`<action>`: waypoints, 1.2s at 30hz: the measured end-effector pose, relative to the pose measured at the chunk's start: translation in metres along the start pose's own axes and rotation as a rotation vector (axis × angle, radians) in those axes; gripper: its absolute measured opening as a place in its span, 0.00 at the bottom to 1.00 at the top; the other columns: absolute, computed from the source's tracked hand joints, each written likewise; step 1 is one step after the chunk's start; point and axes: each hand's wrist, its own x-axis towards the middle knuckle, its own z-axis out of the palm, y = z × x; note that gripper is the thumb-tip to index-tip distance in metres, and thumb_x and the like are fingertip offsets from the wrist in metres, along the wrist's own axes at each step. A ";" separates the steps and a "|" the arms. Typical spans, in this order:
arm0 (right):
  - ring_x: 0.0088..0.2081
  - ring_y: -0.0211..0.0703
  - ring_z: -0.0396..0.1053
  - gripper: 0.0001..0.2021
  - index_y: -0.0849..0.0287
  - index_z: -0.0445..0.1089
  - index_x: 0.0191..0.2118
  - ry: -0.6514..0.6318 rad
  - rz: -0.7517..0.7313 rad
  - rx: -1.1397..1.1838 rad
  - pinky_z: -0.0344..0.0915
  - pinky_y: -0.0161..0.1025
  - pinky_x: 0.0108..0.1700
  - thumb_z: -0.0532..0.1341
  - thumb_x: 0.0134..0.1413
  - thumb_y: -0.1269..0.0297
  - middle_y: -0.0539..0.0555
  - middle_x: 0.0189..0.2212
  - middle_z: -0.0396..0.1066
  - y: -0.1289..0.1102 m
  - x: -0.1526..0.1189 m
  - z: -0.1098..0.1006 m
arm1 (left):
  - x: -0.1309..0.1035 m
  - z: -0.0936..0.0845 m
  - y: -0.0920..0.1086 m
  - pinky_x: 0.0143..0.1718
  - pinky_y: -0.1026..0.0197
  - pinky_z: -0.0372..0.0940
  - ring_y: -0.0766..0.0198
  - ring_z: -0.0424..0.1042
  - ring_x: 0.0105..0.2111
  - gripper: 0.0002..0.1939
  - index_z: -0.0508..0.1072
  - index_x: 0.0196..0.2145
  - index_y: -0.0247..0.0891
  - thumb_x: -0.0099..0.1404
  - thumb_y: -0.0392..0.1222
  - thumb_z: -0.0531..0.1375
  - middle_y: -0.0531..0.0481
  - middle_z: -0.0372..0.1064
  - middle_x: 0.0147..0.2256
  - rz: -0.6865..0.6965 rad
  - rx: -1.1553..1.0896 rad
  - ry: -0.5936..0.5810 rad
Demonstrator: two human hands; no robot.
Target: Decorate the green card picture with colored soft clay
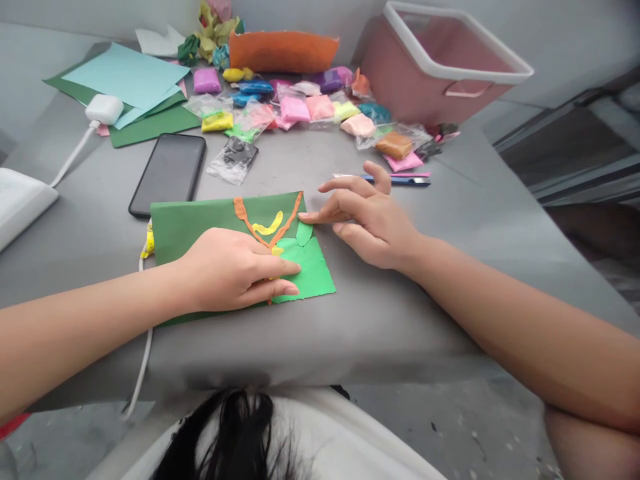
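A dark green paper piece lies near the table's front edge, with orange clay strips forming a V and a yellow clay curve between them. Bright green clay covers its lower right part. My left hand rests flat across the paper, fingers stretched out over the clay and hiding part of it. At the right edge, one fingertip of my right hand touches a small light green clay strip. The other fingers of that hand are spread, and it grips nothing.
Behind the paper lie a black phone and several clay packets. A pink bin stands at the back right, paper sheets at the back left. Pen-like tools lie beyond my right hand. A white cable hangs over the front edge.
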 end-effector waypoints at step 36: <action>0.69 0.59 0.55 0.28 0.51 0.62 0.65 -0.020 -0.176 0.090 0.50 0.62 0.68 0.53 0.60 0.60 0.59 0.62 0.67 -0.010 -0.004 0.002 | -0.015 -0.012 0.000 0.39 0.55 0.64 0.53 0.74 0.37 0.25 0.69 0.56 0.31 0.74 0.55 0.53 0.46 0.75 0.33 -0.303 0.014 -0.180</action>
